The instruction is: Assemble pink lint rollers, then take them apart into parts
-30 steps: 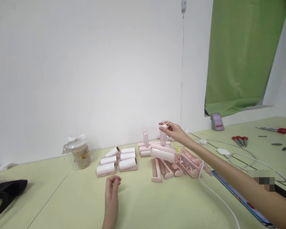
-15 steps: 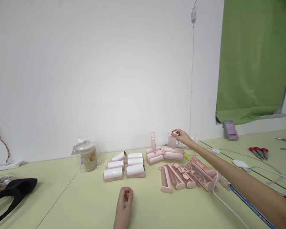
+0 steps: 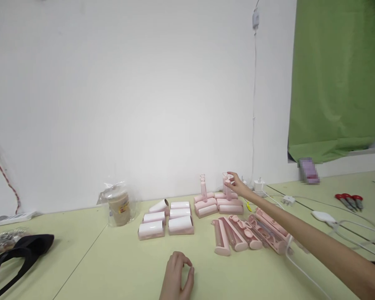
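Note:
My right hand (image 3: 237, 184) reaches to the back of the table, its thumb and forefinger around the top of a pink plastic tube piece (image 3: 228, 191) standing upright. A similar upright pink piece (image 3: 203, 189) with a ring-shaped top stands to its left. Beneath them lie pink rolls in pink holders (image 3: 230, 209). My left hand (image 3: 177, 275) hovers low at the front, fingers curled but apart, with nothing in it. Beyond it, white rolls (image 3: 180, 223) sit in two columns. Long pink cases with clear sides (image 3: 221, 237) lie in a row right of it.
A bagged tub (image 3: 120, 208) stands by the wall. At far left lie a black strap-like item (image 3: 34, 246) and a bag of shiny bits. Right of my arm are a white charger (image 3: 323, 217), cables, red-handled tools (image 3: 348, 200) and a purple blurred item (image 3: 309, 171).
My left hand has moved right and its fingers have opened from a closed curl. My right hand stays at the upright pink piece, which sits slightly lower. The view has shifted a little left.

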{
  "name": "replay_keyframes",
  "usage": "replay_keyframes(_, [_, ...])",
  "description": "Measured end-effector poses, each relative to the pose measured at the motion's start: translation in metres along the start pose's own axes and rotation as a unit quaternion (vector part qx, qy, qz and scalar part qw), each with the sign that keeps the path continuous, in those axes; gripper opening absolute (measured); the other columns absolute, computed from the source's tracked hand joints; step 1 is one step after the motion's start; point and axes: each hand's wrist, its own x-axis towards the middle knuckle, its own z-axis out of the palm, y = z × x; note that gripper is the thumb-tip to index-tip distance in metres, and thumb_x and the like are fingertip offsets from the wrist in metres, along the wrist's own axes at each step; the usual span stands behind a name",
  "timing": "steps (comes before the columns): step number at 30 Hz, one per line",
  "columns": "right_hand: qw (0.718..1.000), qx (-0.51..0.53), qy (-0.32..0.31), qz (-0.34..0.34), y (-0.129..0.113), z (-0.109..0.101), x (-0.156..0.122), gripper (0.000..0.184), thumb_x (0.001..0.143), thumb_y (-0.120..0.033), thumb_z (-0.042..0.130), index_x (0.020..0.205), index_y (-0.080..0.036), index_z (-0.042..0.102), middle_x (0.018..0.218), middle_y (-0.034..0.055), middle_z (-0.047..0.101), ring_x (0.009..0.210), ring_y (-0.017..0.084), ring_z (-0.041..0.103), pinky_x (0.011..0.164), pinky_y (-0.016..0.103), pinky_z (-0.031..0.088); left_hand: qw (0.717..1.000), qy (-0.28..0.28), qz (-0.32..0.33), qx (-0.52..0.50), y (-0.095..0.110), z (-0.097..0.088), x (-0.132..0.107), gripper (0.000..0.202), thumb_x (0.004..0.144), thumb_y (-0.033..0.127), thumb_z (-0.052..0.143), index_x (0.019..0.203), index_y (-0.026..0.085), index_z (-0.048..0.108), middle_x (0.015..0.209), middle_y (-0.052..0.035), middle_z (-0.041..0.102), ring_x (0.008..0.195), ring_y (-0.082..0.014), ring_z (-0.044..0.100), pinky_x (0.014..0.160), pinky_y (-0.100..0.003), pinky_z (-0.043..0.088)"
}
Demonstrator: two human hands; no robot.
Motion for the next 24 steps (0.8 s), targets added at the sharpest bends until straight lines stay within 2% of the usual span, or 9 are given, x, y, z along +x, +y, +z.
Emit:
replay_keyframes(3, [0.998, -0.006, 0.010, -0.057, -0.028, -0.002, -0.006, 0.044, 0.081, -0.026, 0.048, 0.121, -0.012, 0.036, 0.118, 0.0161, 0.043, 0.106, 0.029, 0.043, 0.087, 0.049, 0.034, 1.000, -0.001, -0.012, 0.008, 0.004, -0.004, 0.001, 0.014, 0.081, 0.024, 0.036, 0.077, 0.020, 0.048, 0.079, -0.0050, 0.050, 0.075, -0.0188, 0.047, 0.069, -0.032, 0.039])
replay_keyframes(5, [0.993, -0.002, -0.027, -0.118, -0.057, 0.011, -0.017, 0.039, 0.079, -0.025, 0.046, 0.115, -0.013, 0.042, 0.115, 0.0159, 0.046, 0.109, 0.029, 0.039, 0.091, 0.048, 0.029, 0.999, -0.020, -0.011, 0.024, 0.009, -0.009, 0.001, 0.013, 0.081, 0.022, 0.037, 0.079, 0.020, 0.049, 0.081, -0.0054, 0.051, 0.077, -0.0188, 0.048, 0.070, -0.032, 0.039])
replay_keyframes(8, [0.967, 0.015, -0.143, -0.212, -0.105, 0.052, -0.043, 0.029, 0.070, -0.025, 0.056, 0.098, -0.021, 0.055, 0.101, 0.0064, 0.057, 0.098, 0.023, 0.049, 0.088, 0.037, 0.035, 0.995, -0.075, 0.017, 0.067, 0.014, -0.017, 0.002, 0.012, 0.081, 0.019, 0.038, 0.079, 0.020, 0.050, 0.082, -0.0056, 0.052, 0.079, -0.0191, 0.049, 0.071, -0.032, 0.039])
replay_keyframes(10, [0.953, 0.022, -0.189, -0.234, -0.132, 0.083, -0.064, 0.042, 0.063, -0.027, 0.064, 0.103, -0.020, 0.054, 0.109, 0.0084, 0.055, 0.104, 0.025, 0.046, 0.091, 0.038, 0.032, 0.992, -0.090, 0.031, 0.085, 0.016, -0.023, 0.003, 0.012, 0.080, 0.019, 0.039, 0.078, 0.020, 0.051, 0.081, -0.0053, 0.053, 0.078, -0.0193, 0.049, 0.071, -0.032, 0.039])
replay_keyframes(14, [0.956, 0.038, -0.216, -0.193, -0.157, 0.121, -0.096, 0.039, 0.067, -0.018, 0.060, 0.104, -0.010, 0.052, 0.126, 0.0185, 0.041, 0.117, 0.033, 0.032, 0.096, 0.048, 0.021, 0.998, -0.022, -0.036, 0.038, 0.010, -0.028, 0.005, 0.015, 0.082, 0.027, 0.038, 0.073, 0.020, 0.047, 0.077, -0.0039, 0.050, 0.077, -0.0188, 0.049, 0.072, -0.033, 0.040])
replay_keyframes(18, [0.957, 0.106, -0.237, -0.131, -0.159, 0.110, -0.116, 0.037, 0.068, -0.011, 0.057, 0.105, -0.012, 0.052, 0.119, 0.0171, 0.048, 0.114, 0.033, 0.037, 0.095, 0.049, 0.021, 0.988, 0.071, -0.136, -0.026, -0.005, -0.024, 0.010, 0.025, 0.078, 0.044, 0.043, 0.084, 0.019, 0.044, 0.077, -0.0030, 0.046, 0.075, -0.0193, 0.048, 0.074, -0.035, 0.041])
replay_keyframes(21, [0.947, 0.199, -0.243, -0.066, -0.156, 0.086, -0.133, 0.054, 0.070, -0.022, 0.059, 0.121, -0.018, 0.039, 0.119, 0.0126, 0.049, 0.109, 0.029, 0.042, 0.092, 0.044, 0.028, 0.966, 0.154, -0.201, -0.047, -0.002, -0.018, 0.016, 0.061, 0.067, 0.053, 0.052, 0.109, 0.014, 0.029, 0.094, -0.0088, 0.043, 0.080, -0.0209, 0.049, 0.075, -0.038, 0.043])
replay_keyframes(22, [0.940, 0.234, -0.247, -0.035, -0.154, 0.078, -0.140, 0.059, 0.074, -0.029, 0.055, 0.127, -0.019, 0.030, 0.117, 0.0124, 0.050, 0.105, 0.027, 0.047, 0.088, 0.042, 0.033, 0.963, 0.152, -0.215, -0.060, 0.005, -0.017, 0.020, 0.069, 0.067, 0.055, 0.051, 0.114, 0.014, 0.024, 0.098, -0.0106, 0.042, 0.080, -0.0210, 0.050, 0.074, -0.038, 0.043])
replay_keyframes(24, [0.914, 0.305, -0.267, 0.029, -0.150, 0.061, -0.156, 0.058, 0.083, -0.042, 0.040, 0.131, -0.017, 0.019, 0.107, 0.0130, 0.055, 0.092, 0.024, 0.056, 0.077, 0.037, 0.042, 0.965, 0.084, -0.228, -0.098, 0.028, -0.014, 0.031, 0.069, 0.073, 0.057, 0.043, 0.121, 0.015, 0.016, 0.100, -0.0111, 0.044, 0.077, -0.0199, 0.054, 0.072, -0.036, 0.045])
